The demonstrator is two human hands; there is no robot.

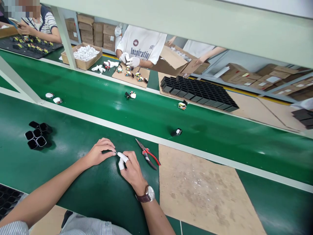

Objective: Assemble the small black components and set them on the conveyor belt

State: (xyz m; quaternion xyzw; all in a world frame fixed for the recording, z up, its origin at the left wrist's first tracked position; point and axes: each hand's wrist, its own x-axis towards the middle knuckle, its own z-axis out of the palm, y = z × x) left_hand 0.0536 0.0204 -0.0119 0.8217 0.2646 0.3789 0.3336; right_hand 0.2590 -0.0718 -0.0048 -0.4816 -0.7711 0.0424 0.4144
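My left hand (pixel 101 152) and my right hand (pixel 130 165) meet over the green bench, fingertips pinched together. Between them is a small thin piece (pixel 115 152), too small to name. White covers sleeve the thumb and index finger of my right hand, and a watch (pixel 148 194) is on that wrist. Just right of my hands lie red-and-black long-nose pliers (pixel 147 154), jaws pointing away from me. To the left, several black square housings (pixel 36 134) stand in a cluster, open ends up.
A sheet of cardboard (pixel 195 189) covers the bench at right. Beyond a pale rail (pixel 97 122), a green belt (pixel 151 111) carries a black housing (pixel 176 132) and several small assemblies (pixel 182 105). Across it, a person in white gloves (pixel 132 61) works beside rows of black housings (pixel 195 93).
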